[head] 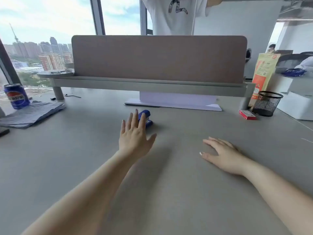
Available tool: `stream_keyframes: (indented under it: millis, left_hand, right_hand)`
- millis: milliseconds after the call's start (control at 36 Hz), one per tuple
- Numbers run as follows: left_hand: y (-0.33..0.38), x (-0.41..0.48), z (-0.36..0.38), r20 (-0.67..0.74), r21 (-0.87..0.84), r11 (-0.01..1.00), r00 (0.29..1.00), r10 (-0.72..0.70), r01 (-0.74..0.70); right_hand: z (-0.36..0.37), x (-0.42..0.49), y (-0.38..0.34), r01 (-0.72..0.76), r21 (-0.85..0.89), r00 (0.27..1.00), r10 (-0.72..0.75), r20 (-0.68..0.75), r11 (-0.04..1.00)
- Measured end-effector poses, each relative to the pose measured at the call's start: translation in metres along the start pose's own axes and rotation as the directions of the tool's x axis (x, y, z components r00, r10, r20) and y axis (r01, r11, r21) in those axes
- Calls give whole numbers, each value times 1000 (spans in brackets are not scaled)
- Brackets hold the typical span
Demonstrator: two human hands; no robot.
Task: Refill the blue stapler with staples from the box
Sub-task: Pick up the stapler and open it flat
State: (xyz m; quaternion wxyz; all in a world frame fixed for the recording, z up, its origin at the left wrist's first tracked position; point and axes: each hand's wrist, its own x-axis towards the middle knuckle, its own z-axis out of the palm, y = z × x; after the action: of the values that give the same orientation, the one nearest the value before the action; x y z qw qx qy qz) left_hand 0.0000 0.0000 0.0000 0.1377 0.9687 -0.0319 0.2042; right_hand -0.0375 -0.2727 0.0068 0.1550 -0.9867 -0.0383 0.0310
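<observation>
The grey surface [169, 175] filled most of the view, bare and wide across its near half, with both forearms reaching over it. Along its far side stood a brown divider panel [159, 58] on a grey raised shelf [152, 85], and under the shelf's middle lay a white folded sheet [176, 102], its front edge jutting toward the person. At the left edge a crumpled grey cloth [32, 114] spread over the surface with a blue cola can [16, 96] standing upright at its far corner. At the right a black mesh cup [267, 103] stood near the shelf's leg, an orange paper bag [264, 72] upright behind it. The left hand [135, 134] hovered with fingers spread and empty, its fingertips overlapping the blue stapler [147, 118] in the view; whether they touched it could not be told. The right hand [223, 153] lay flat, palm down, fingers loosely apart, holding nothing, well apart from the left hand with open surface between them. The stapler was small, deep blue and glossy, with a rounded top and a glint of metal at its side, sitting just in front of the white sheet's near-left corner. The red staple box [247, 114], flat and closed, lay just beside the mesh cup, well to the right of the stapler, with clear surface between the two.
</observation>
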Motion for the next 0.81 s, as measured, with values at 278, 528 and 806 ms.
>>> stream_keyframes:
  millis: [278,528,806]
  left_hand:
    - [1,21,21,32,-27,999,998,-46,47]
    - [48,-1,23,110,-323,884,914,390,-338]
    - [90,5,36,-9,-286,880,920,392,-378]
  right_hand:
    - [7,10,2,29,19,994,-27,-105,999]
    - [1,8,4,48,285,978,14,-210,957]
    - [1,18,11,83,596,963,90,-255,799]
